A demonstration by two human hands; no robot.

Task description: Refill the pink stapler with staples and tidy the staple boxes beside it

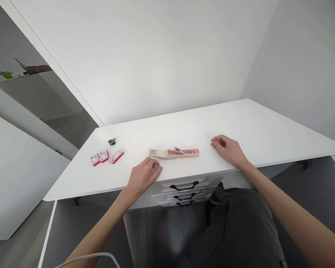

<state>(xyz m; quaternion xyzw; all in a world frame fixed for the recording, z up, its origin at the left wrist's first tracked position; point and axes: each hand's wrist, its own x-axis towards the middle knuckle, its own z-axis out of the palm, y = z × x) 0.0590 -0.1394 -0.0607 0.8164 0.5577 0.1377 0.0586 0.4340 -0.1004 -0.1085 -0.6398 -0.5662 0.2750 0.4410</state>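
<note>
My left hand (145,174) rests at the front of the white tabletop. Its thumb and forefinger are closed around a small grey piece (158,167), too small to name surely. Just beyond it lies an opened slim case, with a cream lid part (159,153) folded out to the left and a pink tray (195,153) to the right. Small metal bits and a silver clip-like piece (178,150) sit in the tray. To the right of the case, my right hand (227,149) lies on its side, fingers curled together; whatever they may hold is hidden.
Three red-and-white small packs (104,156) lie on the left of the tabletop (229,119), with a small black clip-like object (112,141) behind them. Drawers with black handles (184,185) are below the front edge. Walls stand behind and right. A white cable (100,254) crosses my left forearm.
</note>
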